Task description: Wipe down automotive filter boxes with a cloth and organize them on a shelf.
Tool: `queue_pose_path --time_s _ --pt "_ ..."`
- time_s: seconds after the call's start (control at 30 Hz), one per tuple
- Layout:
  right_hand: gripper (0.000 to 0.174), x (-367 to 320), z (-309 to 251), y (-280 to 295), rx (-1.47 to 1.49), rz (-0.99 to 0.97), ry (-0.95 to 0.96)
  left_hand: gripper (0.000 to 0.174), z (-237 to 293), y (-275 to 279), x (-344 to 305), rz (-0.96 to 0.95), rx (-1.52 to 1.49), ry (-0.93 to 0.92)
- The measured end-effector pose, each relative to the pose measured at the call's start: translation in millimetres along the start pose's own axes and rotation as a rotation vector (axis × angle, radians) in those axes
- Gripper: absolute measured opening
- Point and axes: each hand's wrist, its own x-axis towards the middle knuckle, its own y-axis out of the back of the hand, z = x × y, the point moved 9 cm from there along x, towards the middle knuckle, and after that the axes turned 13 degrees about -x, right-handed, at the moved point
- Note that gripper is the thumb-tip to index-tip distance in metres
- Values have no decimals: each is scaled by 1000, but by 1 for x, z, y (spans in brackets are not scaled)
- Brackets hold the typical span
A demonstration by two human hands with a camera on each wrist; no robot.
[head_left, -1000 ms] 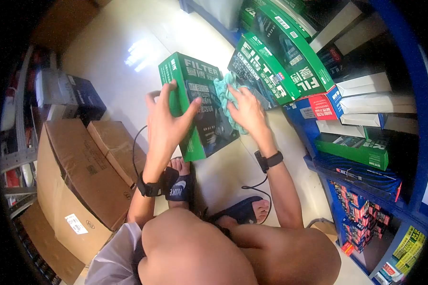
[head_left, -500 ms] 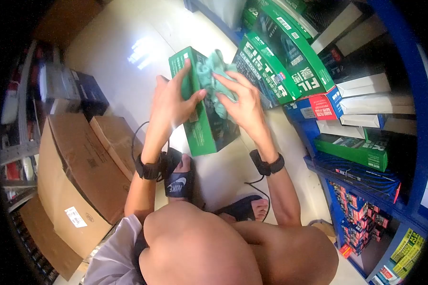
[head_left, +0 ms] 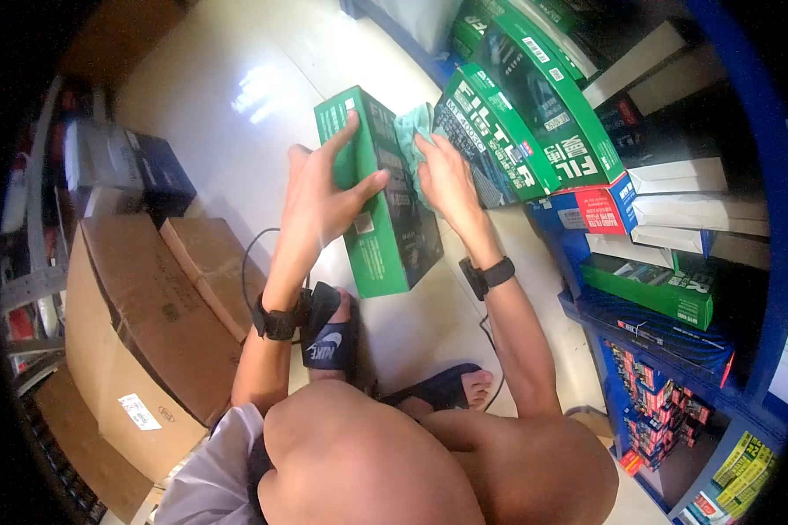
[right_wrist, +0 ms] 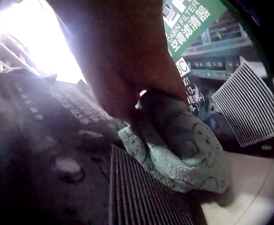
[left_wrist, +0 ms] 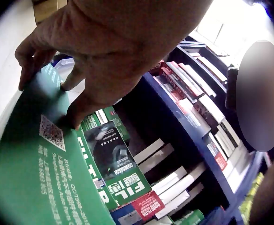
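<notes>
Grips green filter box (head_left: 381, 254) with left hand (head_left: 311, 197), thumb and fingers spread across its green side (head_left: 334, 116), likely to steady it against rubbing. Grips cloth (head_left: 409, 133) in right hand (head_left: 447, 184) at box's dark face (head_left: 417, 238), probably bunched for firmer pressure. Holds box in front of knees (head_left: 368, 455), near shelved boxes (head_left: 499, 131), seemingly for easy reach; can't tell if touching floor (head_left: 228, 175).

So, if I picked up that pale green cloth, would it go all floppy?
Very likely: the cloth bends into soft folds where the right hand holds it. It's probably light too, as it's small enough to bunch up in one hand. And it shouldn't be very slippery, because its surface looks fuzzy.
</notes>
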Motion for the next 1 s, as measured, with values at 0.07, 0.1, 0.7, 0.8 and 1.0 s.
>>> queue_pose_path --time_s 0.07,0.1,0.7,0.8,1.0 --pt "47 -3 -12 20 81 75 69 88 6 -2 -2 -2 -3 -1" --pt "49 -3 -24 38 163 157 139 88 9 -3 -2 -1 -2 -8" --pt "51 -54 -21 48 186 79 63 90 0 -3 -2 69 64 -119" --pt "50 -82 -45 85 271 56 49 87 6 -5 -3 62 78 -66" --pt "80 -143 -55 115 188 -48 28 108 26 -16 0 6 15 4"
